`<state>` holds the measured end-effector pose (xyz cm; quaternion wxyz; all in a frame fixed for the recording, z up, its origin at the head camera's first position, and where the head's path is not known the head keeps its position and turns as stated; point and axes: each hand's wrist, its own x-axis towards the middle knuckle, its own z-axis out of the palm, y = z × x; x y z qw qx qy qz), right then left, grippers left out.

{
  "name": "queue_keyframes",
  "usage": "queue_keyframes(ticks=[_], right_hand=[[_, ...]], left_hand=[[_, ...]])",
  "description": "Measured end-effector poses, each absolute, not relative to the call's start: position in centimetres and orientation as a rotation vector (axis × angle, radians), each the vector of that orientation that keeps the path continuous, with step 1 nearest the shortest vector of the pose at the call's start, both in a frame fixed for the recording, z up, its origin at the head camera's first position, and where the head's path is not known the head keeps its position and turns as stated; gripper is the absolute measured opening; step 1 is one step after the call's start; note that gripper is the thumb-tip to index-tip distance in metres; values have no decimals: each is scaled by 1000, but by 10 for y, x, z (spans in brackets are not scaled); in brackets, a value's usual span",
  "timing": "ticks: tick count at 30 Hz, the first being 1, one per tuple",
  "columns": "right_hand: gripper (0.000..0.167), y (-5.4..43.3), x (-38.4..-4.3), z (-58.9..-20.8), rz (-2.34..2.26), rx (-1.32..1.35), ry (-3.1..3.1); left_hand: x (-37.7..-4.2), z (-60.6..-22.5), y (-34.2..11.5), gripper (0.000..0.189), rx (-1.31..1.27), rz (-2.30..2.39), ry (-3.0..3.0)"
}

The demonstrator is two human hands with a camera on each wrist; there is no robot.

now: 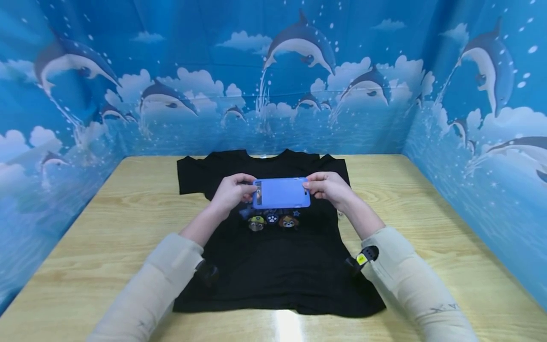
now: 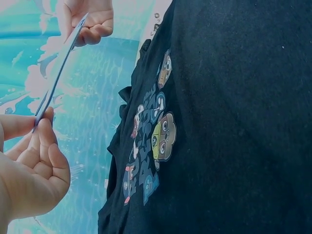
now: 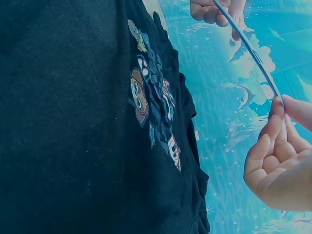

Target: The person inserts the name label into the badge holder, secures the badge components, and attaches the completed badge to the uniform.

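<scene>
"Blue case point(image 1: 282, 194) first. Where is it?"

"Up in the air above the black T-shirt point(image 1: 273, 266), over the chest, about midway between the left and right edges of the bench point(image 1: 115, 213). Broad face in the head view; thin, edge-on from both wrists."

"Left hand?"

"My left hand point(image 1: 234, 191) pinches the case's left end, thumb and fingers, by a dark slot point(image 1: 258, 195)."

"Right?"

"My right hand point(image 1: 331, 187) pinches the opposite end, near the far right corner. Both grips narrow, only the case between thumb and fingers."

"Shirt?"

"Spread out on the bench, neck at the far edge, hem toward the near edge. Print point(image 1: 272, 218) on the front: cartoon dog faces, paw badge, star. Case covers part of it from the head camera."

"Rest of the scene?"

"Dolphin curtain point(image 1: 205, 128) behind the far edge and along the left and right ones. Pale sleeves point(image 1: 154, 275) on both my arms, dark strap with a yellow patch point(image 1: 362, 259) at my right wrist. Glare by the bench's near edge."
</scene>
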<state>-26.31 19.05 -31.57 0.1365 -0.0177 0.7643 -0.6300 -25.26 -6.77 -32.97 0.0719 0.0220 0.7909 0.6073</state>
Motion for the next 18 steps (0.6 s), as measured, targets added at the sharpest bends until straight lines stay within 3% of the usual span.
queue_keyframes(ticks=[18], right_hand=[[7, 192, -263, -316, -1889, -38, 2125]], left_hand=[[-252, -330, -68, 26, 50, 1826, 2395]])
